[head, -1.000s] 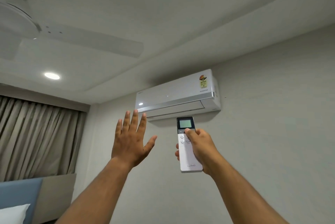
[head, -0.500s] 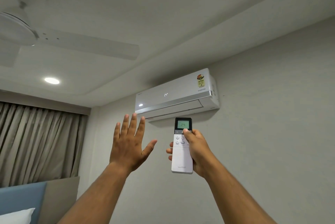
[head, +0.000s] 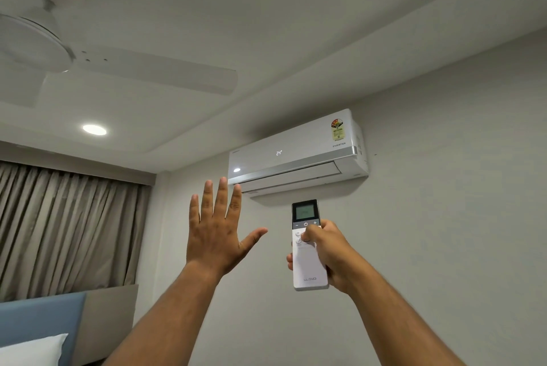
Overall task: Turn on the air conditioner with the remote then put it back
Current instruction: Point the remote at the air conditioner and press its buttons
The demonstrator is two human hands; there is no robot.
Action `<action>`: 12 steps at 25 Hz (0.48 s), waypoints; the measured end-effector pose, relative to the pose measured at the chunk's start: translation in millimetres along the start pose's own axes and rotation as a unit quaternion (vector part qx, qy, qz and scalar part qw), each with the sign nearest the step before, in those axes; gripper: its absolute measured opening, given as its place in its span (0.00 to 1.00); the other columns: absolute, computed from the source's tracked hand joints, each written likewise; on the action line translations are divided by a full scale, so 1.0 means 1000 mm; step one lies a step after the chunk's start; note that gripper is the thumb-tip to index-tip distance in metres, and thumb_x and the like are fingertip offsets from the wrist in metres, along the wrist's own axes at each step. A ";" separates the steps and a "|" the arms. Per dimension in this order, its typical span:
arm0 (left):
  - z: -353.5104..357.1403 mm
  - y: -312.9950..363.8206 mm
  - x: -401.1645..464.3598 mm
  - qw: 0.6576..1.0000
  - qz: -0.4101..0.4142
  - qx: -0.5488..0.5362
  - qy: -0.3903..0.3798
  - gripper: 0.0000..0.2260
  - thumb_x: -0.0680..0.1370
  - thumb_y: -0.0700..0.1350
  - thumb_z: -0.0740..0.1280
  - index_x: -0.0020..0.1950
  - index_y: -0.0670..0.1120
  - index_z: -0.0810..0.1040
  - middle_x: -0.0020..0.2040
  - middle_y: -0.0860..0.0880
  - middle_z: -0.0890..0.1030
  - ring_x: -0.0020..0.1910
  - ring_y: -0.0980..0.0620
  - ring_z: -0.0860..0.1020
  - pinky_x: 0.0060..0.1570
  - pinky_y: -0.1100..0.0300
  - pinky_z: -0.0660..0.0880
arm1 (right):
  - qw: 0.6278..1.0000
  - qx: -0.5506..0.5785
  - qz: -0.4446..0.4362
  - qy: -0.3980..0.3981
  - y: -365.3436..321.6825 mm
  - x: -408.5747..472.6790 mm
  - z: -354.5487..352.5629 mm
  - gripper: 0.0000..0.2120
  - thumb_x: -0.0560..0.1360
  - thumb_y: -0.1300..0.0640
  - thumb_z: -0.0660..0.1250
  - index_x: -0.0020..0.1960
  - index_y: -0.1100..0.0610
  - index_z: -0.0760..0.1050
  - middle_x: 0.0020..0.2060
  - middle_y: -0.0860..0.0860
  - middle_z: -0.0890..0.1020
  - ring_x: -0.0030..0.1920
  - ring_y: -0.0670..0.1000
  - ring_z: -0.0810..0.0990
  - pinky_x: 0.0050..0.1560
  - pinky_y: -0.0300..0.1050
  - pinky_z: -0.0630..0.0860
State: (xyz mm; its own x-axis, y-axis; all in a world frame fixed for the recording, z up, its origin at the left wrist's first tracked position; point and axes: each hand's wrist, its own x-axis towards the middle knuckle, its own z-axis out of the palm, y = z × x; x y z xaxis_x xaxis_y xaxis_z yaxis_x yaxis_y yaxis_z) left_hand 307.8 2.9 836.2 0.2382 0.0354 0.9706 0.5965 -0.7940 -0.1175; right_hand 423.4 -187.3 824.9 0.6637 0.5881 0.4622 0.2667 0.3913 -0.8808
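A white air conditioner (head: 296, 149) hangs high on the wall, its front panel showing a lit "24" and its bottom flap slightly ajar. My right hand (head: 331, 256) grips a white remote (head: 309, 274) with a dark top and small screen, held upright and aimed at the unit, thumb resting on the buttons just under the power symbol. My left hand (head: 216, 229) is raised to the left of the remote, palm away from me, fingers spread, holding nothing; its fingertips reach the unit's lower left corner in the picture.
A white ceiling fan (head: 118, 66) hangs at the upper left beside a round ceiling light (head: 94, 130). Beige curtains (head: 65, 229) cover the left wall. A blue headboard (head: 41, 318) and a white pillow (head: 29, 351) sit at the lower left.
The "24" lit up on the unit's panel and on the remote's screen. My thumb slid down slightly from the power button. The unit's flap has begun to part.
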 end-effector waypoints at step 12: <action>0.009 -0.018 -0.001 0.999 -0.038 -0.007 0.022 0.44 0.71 0.75 0.43 0.78 0.49 0.45 0.79 0.42 0.46 0.78 0.38 0.44 0.74 0.36 0.45 | 0.996 0.042 -0.074 0.012 0.012 0.005 0.006 0.09 0.81 0.58 0.59 0.57 0.59 0.75 0.36 0.59 0.88 0.32 0.57 0.85 0.31 0.47 0.82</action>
State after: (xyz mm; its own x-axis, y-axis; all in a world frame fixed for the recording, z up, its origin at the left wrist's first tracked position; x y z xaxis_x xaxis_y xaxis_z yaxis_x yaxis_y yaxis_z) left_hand 303.4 22.7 835.4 0.1580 0.0695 0.9850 0.6009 -0.7983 -0.0401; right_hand 425.6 -174.9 817.0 0.6373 0.5030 0.5838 0.3050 0.5311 -0.7905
